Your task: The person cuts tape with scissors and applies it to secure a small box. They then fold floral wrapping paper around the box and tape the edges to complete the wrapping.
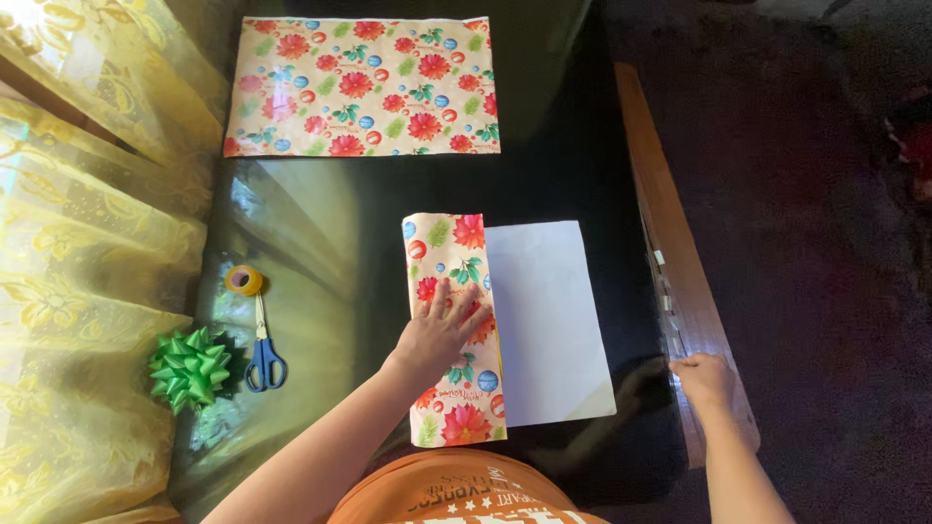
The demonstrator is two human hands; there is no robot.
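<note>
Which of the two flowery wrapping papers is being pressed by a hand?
The nearer wrapping paper, folded over showing its white back, under the left hand. The far sheet lies flat and untouched.

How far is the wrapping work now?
Done: one flap of the paper is folded over, with its white side open to the right. In hand: the left hand presses flat on the fold; the right hand touches the table edge near small tape bits. Left: no tape on the fold; bow, scissors, tape roll and second sheet lie untouched.
</note>
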